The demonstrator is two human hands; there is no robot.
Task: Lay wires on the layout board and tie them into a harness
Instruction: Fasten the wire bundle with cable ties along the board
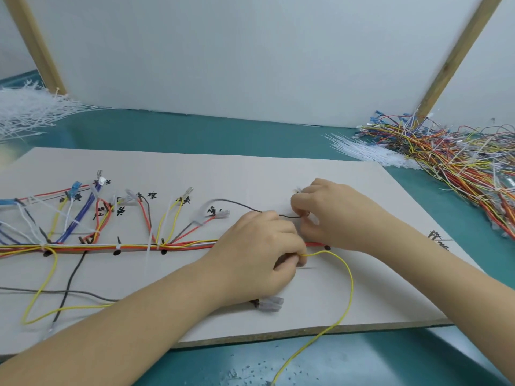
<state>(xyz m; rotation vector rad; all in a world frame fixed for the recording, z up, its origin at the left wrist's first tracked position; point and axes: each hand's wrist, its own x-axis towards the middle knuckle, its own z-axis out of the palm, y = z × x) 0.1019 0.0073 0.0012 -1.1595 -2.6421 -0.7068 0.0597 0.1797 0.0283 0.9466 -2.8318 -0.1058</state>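
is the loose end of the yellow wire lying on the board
No: the yellow wire leaves the left hand, loops over the layout board edge and runs off it onto the teal table.

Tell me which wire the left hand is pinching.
The yellow wire, pinched by the left hand; it loops off the board's near edge. The dark wire runs to the right hand instead.
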